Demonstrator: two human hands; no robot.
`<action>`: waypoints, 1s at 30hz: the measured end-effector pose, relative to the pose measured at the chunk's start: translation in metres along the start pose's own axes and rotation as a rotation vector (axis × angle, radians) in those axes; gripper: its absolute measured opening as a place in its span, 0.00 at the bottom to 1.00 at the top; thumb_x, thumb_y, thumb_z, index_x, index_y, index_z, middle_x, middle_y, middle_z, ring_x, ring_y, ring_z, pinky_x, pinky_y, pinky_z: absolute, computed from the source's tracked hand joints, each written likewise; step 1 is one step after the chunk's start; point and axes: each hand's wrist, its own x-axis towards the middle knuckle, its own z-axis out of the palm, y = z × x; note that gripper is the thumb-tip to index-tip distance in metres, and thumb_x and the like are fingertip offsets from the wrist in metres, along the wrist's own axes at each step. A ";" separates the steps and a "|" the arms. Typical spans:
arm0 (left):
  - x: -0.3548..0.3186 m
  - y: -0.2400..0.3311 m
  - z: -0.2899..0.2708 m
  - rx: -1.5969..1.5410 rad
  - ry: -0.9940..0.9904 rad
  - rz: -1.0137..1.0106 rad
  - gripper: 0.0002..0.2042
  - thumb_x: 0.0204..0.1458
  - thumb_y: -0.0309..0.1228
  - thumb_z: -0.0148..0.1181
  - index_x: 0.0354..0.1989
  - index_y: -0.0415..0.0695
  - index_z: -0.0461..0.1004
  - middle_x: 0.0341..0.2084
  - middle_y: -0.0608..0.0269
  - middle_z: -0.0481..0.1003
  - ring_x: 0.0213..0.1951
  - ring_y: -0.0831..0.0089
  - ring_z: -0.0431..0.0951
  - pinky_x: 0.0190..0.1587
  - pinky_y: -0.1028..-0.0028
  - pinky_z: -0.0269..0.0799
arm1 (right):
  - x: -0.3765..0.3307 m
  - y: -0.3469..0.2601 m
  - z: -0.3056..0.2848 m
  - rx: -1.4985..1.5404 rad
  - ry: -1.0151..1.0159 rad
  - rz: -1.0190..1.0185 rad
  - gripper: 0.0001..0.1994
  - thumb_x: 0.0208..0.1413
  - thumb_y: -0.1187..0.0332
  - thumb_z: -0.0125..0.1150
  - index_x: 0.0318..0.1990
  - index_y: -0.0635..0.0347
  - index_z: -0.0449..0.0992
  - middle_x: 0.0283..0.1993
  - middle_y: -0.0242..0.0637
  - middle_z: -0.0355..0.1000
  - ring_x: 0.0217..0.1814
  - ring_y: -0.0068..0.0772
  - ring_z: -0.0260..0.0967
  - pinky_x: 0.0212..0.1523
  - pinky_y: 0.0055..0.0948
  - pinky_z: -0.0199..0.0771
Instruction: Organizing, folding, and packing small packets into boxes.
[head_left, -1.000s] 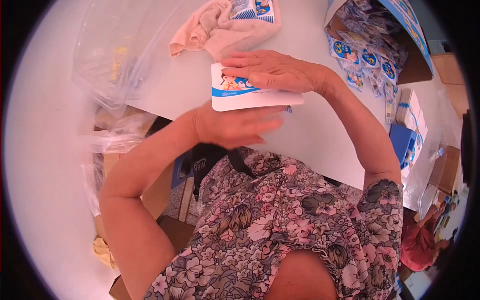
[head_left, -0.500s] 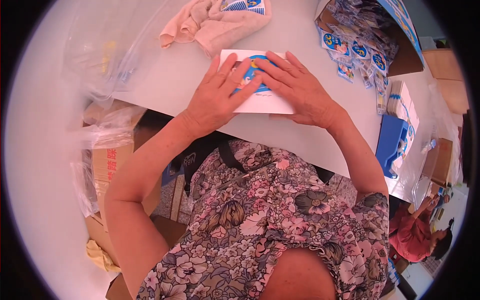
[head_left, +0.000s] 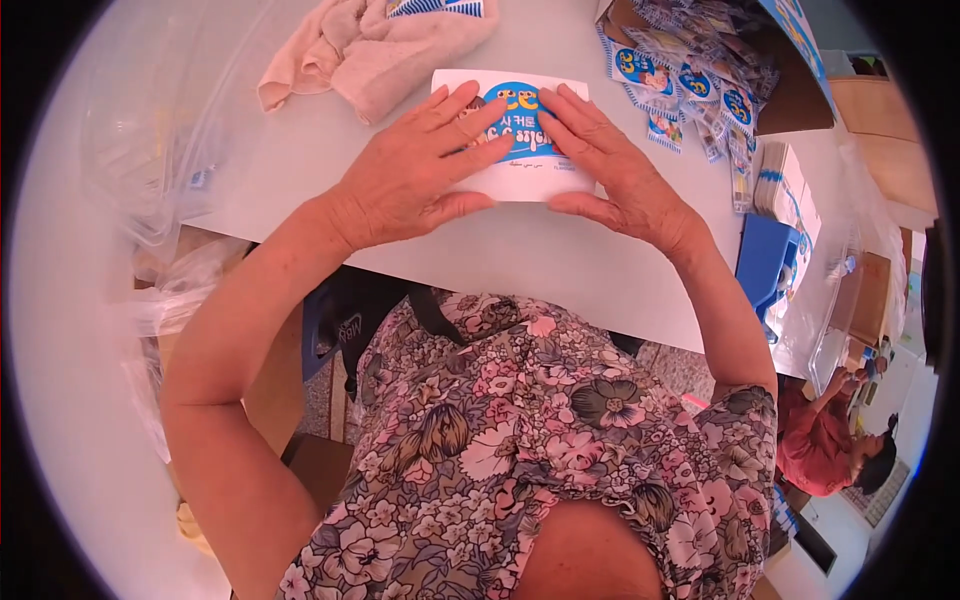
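Observation:
A white carton with a blue oval print (head_left: 519, 130) lies on the table in front of me, its printed side up. My left hand (head_left: 425, 160) rests on its left part, fingers stretched and spread over the print, thumb along the near edge. On the carton's right part lies my right hand (head_left: 620, 165), fingers extended over the right side and thumb near the front right corner. Both hands are open, pressing on the carton without wrapping round it. The carton's outer ends are partly hidden under my hands.
A pink cloth (head_left: 375, 60) with a blue-and-white packet on it lies at the back left. At the back right, small packets (head_left: 690, 80) spill from an open carton. A blue holder (head_left: 765, 265) and a stack of flat white cartons (head_left: 785, 185) stand at right. Another person (head_left: 820, 440) sits beyond.
My hands have spread farther apart, uncovering more of the print, and the thumbs now lie along the near edge. The whole view has shifted slightly.

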 end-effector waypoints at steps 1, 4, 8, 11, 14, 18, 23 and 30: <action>-0.001 0.000 0.001 -0.004 0.003 -0.007 0.27 0.51 0.38 0.66 0.61 0.47 0.71 0.66 0.57 0.64 0.68 0.50 0.62 0.69 0.54 0.60 | 0.000 -0.001 0.001 -0.019 0.018 0.013 0.40 0.49 0.61 0.72 0.70 0.57 0.62 0.76 0.42 0.54 0.78 0.48 0.48 0.76 0.46 0.49; -0.001 -0.004 0.005 -0.012 0.037 0.002 0.28 0.48 0.37 0.70 0.59 0.46 0.72 0.65 0.59 0.66 0.67 0.54 0.64 0.68 0.56 0.62 | 0.002 -0.001 0.005 -0.059 0.063 0.012 0.37 0.47 0.65 0.74 0.67 0.57 0.67 0.74 0.41 0.58 0.77 0.46 0.52 0.75 0.45 0.51; -0.006 -0.018 0.008 -0.133 0.112 0.055 0.23 0.47 0.33 0.71 0.52 0.44 0.74 0.60 0.61 0.73 0.64 0.57 0.70 0.67 0.56 0.65 | 0.000 0.005 0.011 0.079 0.157 0.016 0.31 0.45 0.70 0.75 0.61 0.55 0.75 0.68 0.39 0.67 0.74 0.43 0.59 0.75 0.46 0.52; -0.008 -0.021 0.006 -0.241 0.135 0.047 0.18 0.46 0.30 0.72 0.46 0.42 0.75 0.58 0.61 0.75 0.63 0.57 0.71 0.67 0.55 0.65 | -0.002 0.006 0.011 0.217 0.178 0.082 0.28 0.45 0.70 0.75 0.57 0.52 0.78 0.65 0.39 0.70 0.74 0.42 0.59 0.76 0.47 0.50; -0.006 -0.020 0.005 -0.277 0.136 0.028 0.15 0.46 0.29 0.72 0.41 0.42 0.75 0.57 0.61 0.75 0.63 0.57 0.71 0.68 0.54 0.64 | -0.003 0.005 0.011 0.286 0.200 0.096 0.25 0.45 0.71 0.75 0.55 0.52 0.80 0.64 0.38 0.71 0.73 0.42 0.60 0.76 0.48 0.49; -0.005 -0.017 0.000 -0.275 0.112 -0.002 0.13 0.47 0.29 0.72 0.39 0.43 0.75 0.56 0.61 0.76 0.63 0.58 0.71 0.68 0.54 0.64 | -0.002 0.005 0.012 0.274 0.226 0.104 0.24 0.44 0.68 0.76 0.53 0.46 0.81 0.62 0.32 0.73 0.72 0.39 0.61 0.76 0.45 0.51; -0.005 -0.019 0.002 -0.214 0.143 0.071 0.13 0.47 0.30 0.71 0.39 0.43 0.75 0.54 0.60 0.77 0.61 0.58 0.73 0.67 0.54 0.65 | -0.005 0.003 0.021 0.290 0.263 0.097 0.24 0.47 0.69 0.74 0.55 0.51 0.80 0.64 0.38 0.72 0.74 0.44 0.59 0.76 0.50 0.47; -0.002 -0.019 0.002 -0.163 0.182 0.093 0.13 0.47 0.30 0.72 0.39 0.43 0.76 0.51 0.62 0.79 0.58 0.59 0.76 0.65 0.54 0.68 | -0.004 0.007 0.020 0.318 0.264 0.103 0.24 0.47 0.69 0.74 0.55 0.51 0.80 0.64 0.37 0.72 0.74 0.44 0.59 0.76 0.50 0.47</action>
